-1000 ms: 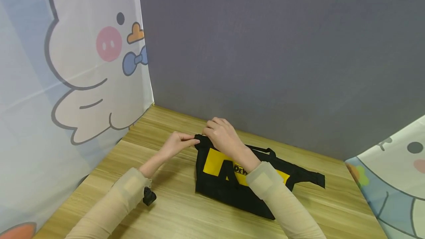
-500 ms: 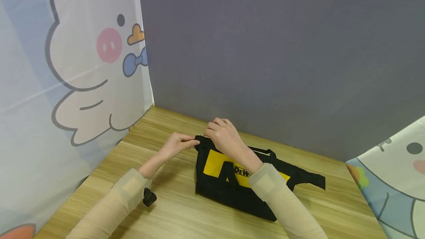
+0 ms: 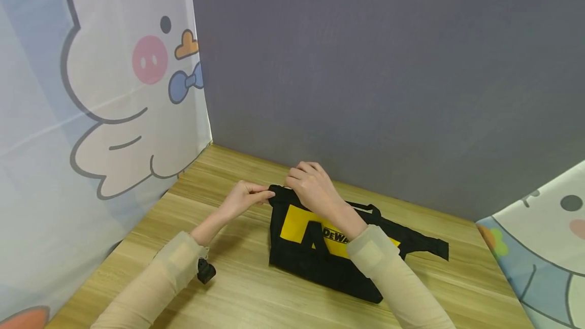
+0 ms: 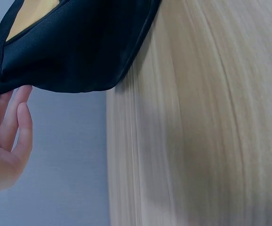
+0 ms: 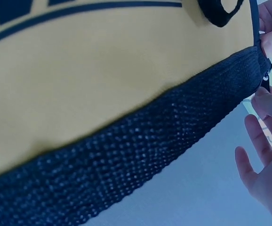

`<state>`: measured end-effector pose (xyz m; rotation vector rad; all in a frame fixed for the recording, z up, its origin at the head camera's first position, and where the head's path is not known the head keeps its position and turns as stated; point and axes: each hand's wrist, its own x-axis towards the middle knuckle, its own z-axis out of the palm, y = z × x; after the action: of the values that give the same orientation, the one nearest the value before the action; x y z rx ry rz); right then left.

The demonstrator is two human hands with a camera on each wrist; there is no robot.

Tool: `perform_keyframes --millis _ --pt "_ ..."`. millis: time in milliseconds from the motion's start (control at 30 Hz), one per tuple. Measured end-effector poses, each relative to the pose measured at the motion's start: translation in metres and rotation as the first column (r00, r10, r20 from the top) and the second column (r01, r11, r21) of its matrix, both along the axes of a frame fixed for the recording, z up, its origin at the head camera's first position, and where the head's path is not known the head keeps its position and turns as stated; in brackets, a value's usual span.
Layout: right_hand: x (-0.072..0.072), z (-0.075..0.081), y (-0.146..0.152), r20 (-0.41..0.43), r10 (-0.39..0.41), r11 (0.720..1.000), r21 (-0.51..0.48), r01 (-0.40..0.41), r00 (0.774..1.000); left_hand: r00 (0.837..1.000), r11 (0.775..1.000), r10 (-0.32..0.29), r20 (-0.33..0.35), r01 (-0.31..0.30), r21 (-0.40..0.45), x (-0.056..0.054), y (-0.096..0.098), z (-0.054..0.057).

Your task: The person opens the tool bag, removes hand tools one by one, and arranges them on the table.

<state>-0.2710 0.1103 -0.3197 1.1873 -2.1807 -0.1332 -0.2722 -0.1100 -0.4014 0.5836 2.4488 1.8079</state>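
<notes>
A black and yellow tool bag (image 3: pixel 315 263) with DeWalt lettering rests on the wooden table. My left hand (image 3: pixel 241 200) pinches the top left corner of the bag between thumb and fingers. In the left wrist view, this hand (image 4: pixel 6 136) has its other fingers loosely bent below the black fabric (image 4: pixel 70 52). At the top edge, just right of that corner, is my right hand (image 3: pixel 313 189). The right wrist view shows its thumb and finger pinching a small dark zipper pull (image 5: pixel 266 84) beside a metal slider, with the remaining fingers spread.
A black carrying handle (image 3: pixel 365 207) stands up at the back of the bag. A black end flap (image 3: pixel 431 246) sticks out to the right. Behind the table (image 3: pixel 247 288) rises a grey panel (image 3: pixel 365 90), with a cartoon-printed sheet (image 3: pixel 119 90) at left.
My right hand has slid slightly to the right along the bag's top edge. The left hand keeps its pinch on the corner, and the bag stays nearly in place.
</notes>
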Motion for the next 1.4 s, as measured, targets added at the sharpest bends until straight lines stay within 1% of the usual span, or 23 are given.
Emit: perform_keyframes --millis 333,567,667,833,967,1167,1333,1400 --pt "-0.003 0.004 0.0 -0.012 -0.001 1.0 0.019 0.001 1.0 1.0 1.0 0.006 0.015 -0.006 0.03 -0.004 -0.001 0.001" --pt "-0.004 0.005 0.002 -0.01 0.004 1.0 0.015 -0.004 1.0 1.0 1.0 0.007 0.024 -0.007 0.024 -0.003 -0.001 0.004" --pt "-0.005 0.005 0.002 0.008 0.015 1.0 -0.005 -0.015 1.0 1.0 1.0 0.007 0.029 -0.008 0.018 -0.004 0.0 0.005" --pt "-0.006 0.0 0.001 0.065 0.054 0.998 -0.029 -0.052 0.996 0.999 1.0 0.011 0.048 -0.011 0.007 -0.005 -0.001 0.004" --pt "-0.007 -0.003 0.0 0.053 0.055 0.998 -0.013 -0.054 0.997 0.998 1.0 0.007 0.055 -0.007 0.011 -0.005 -0.001 0.005" --pt "-0.008 -0.005 -0.001 -0.007 0.045 0.998 0.044 -0.045 0.999 1.0 1.0 0.011 0.014 -0.011 0.01 -0.003 -0.001 0.007" --pt "-0.008 -0.002 0.0 -0.019 0.046 0.994 0.097 -0.044 0.999 0.999 0.999 0.035 -0.032 -0.034 0.007 -0.001 0.001 0.005" --pt "-0.007 0.0 0.0 -0.025 0.048 0.992 0.116 -0.044 0.999 0.998 0.999 0.045 -0.04 -0.045 0.012 -0.001 0.003 0.004"
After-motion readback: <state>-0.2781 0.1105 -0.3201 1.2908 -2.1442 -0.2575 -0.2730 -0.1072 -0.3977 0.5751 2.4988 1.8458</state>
